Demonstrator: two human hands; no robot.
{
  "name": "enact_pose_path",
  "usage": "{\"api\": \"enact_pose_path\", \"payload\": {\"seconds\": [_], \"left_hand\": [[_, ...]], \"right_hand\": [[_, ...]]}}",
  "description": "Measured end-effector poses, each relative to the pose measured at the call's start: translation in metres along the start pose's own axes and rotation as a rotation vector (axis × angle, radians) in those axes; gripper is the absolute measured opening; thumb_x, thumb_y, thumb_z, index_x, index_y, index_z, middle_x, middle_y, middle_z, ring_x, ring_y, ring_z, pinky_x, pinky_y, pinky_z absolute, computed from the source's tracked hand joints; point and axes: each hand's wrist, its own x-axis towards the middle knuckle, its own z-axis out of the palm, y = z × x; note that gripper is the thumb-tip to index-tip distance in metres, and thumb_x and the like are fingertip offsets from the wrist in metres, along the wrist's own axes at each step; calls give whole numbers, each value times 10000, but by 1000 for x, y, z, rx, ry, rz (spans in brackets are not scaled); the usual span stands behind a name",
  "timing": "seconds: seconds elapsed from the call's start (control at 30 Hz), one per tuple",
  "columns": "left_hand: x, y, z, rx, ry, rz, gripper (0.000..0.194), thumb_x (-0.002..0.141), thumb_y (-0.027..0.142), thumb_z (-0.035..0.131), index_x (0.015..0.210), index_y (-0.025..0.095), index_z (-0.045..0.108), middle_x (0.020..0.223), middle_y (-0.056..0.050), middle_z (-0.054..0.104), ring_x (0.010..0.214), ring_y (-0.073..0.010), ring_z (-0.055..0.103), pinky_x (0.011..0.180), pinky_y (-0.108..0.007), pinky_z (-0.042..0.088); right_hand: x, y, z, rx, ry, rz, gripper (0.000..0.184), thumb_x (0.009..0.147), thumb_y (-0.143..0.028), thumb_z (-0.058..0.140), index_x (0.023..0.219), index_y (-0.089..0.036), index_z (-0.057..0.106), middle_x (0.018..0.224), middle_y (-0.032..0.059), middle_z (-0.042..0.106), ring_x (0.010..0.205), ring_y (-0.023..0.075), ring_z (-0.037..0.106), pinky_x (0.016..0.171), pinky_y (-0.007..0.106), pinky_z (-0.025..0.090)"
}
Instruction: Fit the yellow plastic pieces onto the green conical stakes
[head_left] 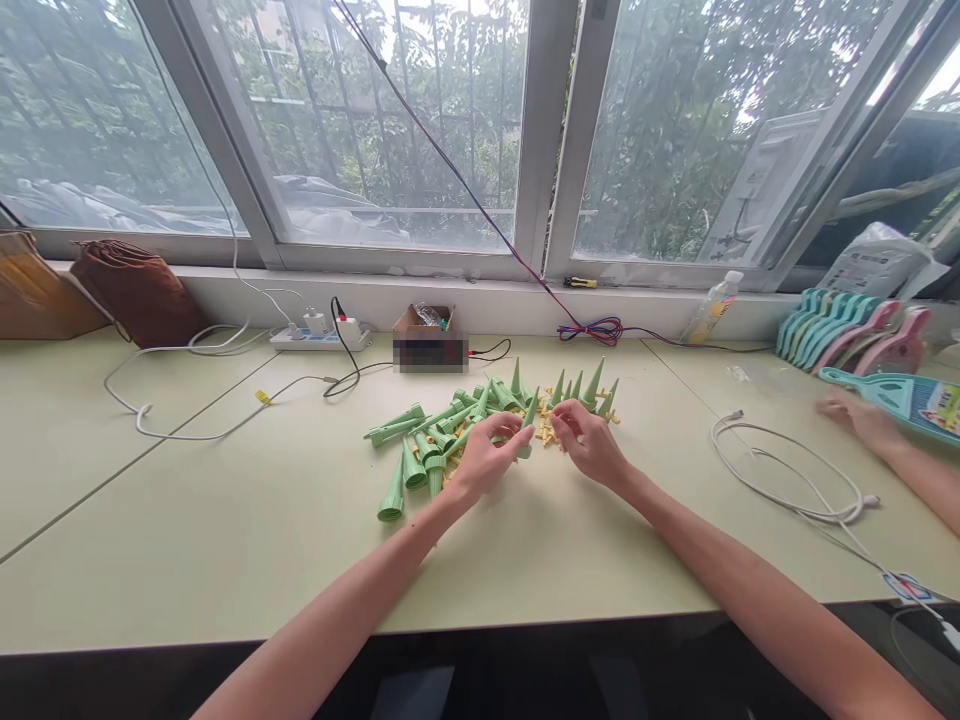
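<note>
My left hand (491, 455) is closed around a green plastic cone spike (531, 410), held point up. Close by on the right, my right hand (592, 442) has its fingers pinched together beside small yellow plastic pieces (546, 432); whatever lies between its fingertips is too small to make out. Left of and behind my left hand lies a loose heap of green cone spikes (412, 465), with some yellow pieces among them. Beyond my right hand, several green spikes (592, 383) stand point up, some with yellow pieces at their base.
A power strip (319, 338) with cables and a small cardboard box (424, 320) stand along the window sill. On the right are a coiled white cable (787, 500), a bottle (712, 308), pastel hangers (847, 330) and another person's hand (862, 420) near a blue-green fan-shaped item (900, 395).
</note>
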Motion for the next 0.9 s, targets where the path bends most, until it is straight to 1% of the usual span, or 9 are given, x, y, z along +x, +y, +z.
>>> {"api": "enact_pose_path", "payload": {"seconds": [0.17, 0.33, 0.47, 0.6, 0.73, 0.9], "left_hand": [[2, 1, -2, -67, 12, -52, 330, 784, 492, 706, 805, 165, 673, 781, -34, 582, 680, -135, 536, 524, -218, 435], [2, 0, -3, -51, 16, -33, 335, 805, 494, 688, 798, 160, 668, 721, -8, 566, 535, -87, 456, 507, -225, 393], [1, 2, -2, 11, 33, -9, 325, 825, 481, 667, 794, 158, 660, 709, -8, 570, 527, -84, 449, 502, -222, 382], [1, 2, -2, 37, 50, 9, 325, 826, 476, 663, 786, 154, 657, 742, -23, 601, 531, -84, 462, 494, -222, 388], [2, 1, -1, 41, 49, 30, 324, 813, 477, 673, 782, 155, 657, 737, -24, 610, 529, -87, 476, 487, -223, 397], [2, -2, -1, 34, 43, 56, 315, 804, 468, 691, 789, 155, 660, 717, -17, 609, 520, -85, 485, 487, -219, 404]], "right_hand": [[-1, -3, 1, -28, -9, -56, 284, 994, -450, 448, 903, -203, 556, 696, 10, 590, 542, 131, 530, 544, 267, 460], [-3, -9, 3, -29, 4, -139, 245, 985, -398, 479, 910, -198, 597, 778, 45, 645, 645, 152, 586, 584, 271, 487], [-4, -13, 4, -10, 21, -192, 195, 976, -360, 506, 929, -201, 609, 787, 46, 658, 664, 151, 607, 576, 265, 504], [-4, -14, 5, 21, 39, -246, 126, 959, -299, 543, 946, -199, 617, 780, 40, 663, 650, 143, 611, 556, 256, 512], [-5, -14, 6, 21, 37, -261, 93, 949, -262, 557, 973, -197, 620, 783, 39, 676, 635, 139, 609, 548, 254, 516], [-5, -13, 7, 9, 36, -266, 94, 948, -265, 568, 987, -199, 622, 803, 42, 696, 637, 139, 622, 552, 256, 524]]}}
